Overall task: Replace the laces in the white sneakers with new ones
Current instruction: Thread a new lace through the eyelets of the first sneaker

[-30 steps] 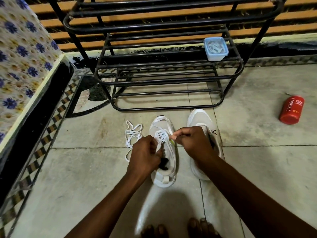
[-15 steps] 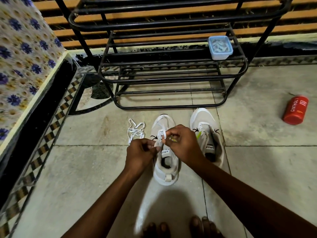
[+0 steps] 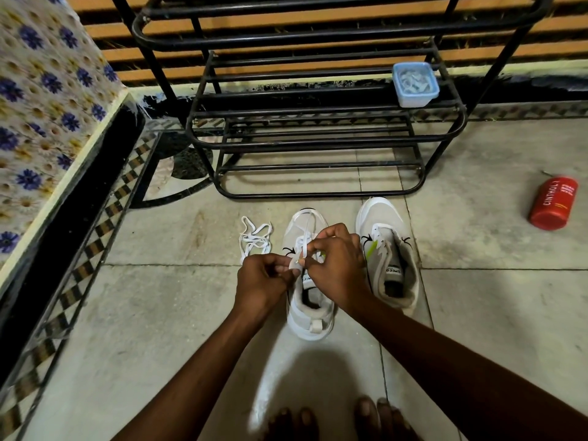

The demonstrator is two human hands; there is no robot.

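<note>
Two white sneakers stand side by side on the tiled floor, toes pointing away from me. Over the left sneaker [image 3: 310,316] both hands work a white lace [image 3: 304,241] at the eyelets. My left hand [image 3: 262,283] pinches one part of the lace at the shoe's left side. My right hand [image 3: 337,262] pinches the lace just above the tongue, and a length of it runs forward over the toe. The right sneaker [image 3: 386,249] has no lace across its open tongue. A loose white lace [image 3: 254,238] lies bundled on the floor to the left.
A black metal shoe rack [image 3: 318,135] stands just beyond the shoes, with a small blue lidded box [image 3: 415,85] on a shelf. A red bottle [image 3: 553,203] lies on the floor at right. A flower-patterned cloth [image 3: 47,106] covers furniture at left. My toes [image 3: 337,421] show at the bottom.
My hands have come together higher over the left sneaker's eyelets, with the right hand shifting left off the right sneaker. The view has tipped slightly, uncovering the right sneaker's opening.
</note>
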